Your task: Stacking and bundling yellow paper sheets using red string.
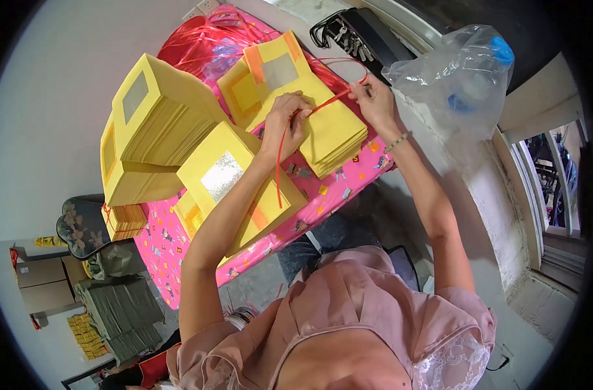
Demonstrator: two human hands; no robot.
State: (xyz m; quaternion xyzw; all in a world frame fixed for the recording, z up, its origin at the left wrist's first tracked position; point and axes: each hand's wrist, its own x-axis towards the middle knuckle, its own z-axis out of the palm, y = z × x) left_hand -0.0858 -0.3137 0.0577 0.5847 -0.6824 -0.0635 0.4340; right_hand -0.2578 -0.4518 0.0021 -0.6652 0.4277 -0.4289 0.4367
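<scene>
A stack of yellow paper sheets (338,130) lies on the pink patterned tablecloth (234,268), near the table's right side. My left hand (286,123) presses on the stack's upper left part, its fingers closed on a thin red plastic string (332,101). One loose end of the string hangs down below that hand. My right hand (374,101) is raised just off the stack's far right corner and pinches the string, which runs taut between both hands. A loop of it curves above the right fingers. Whether a knot sits under the left fingers is hidden.
Tall yellow paper stacks (169,117) stand at the left, with another silver-squared yellow stack (221,172) in front. Red string bundles (208,39) lie at the back. A clear plastic bag (455,81) and keys (353,45) rest on the ledge at right.
</scene>
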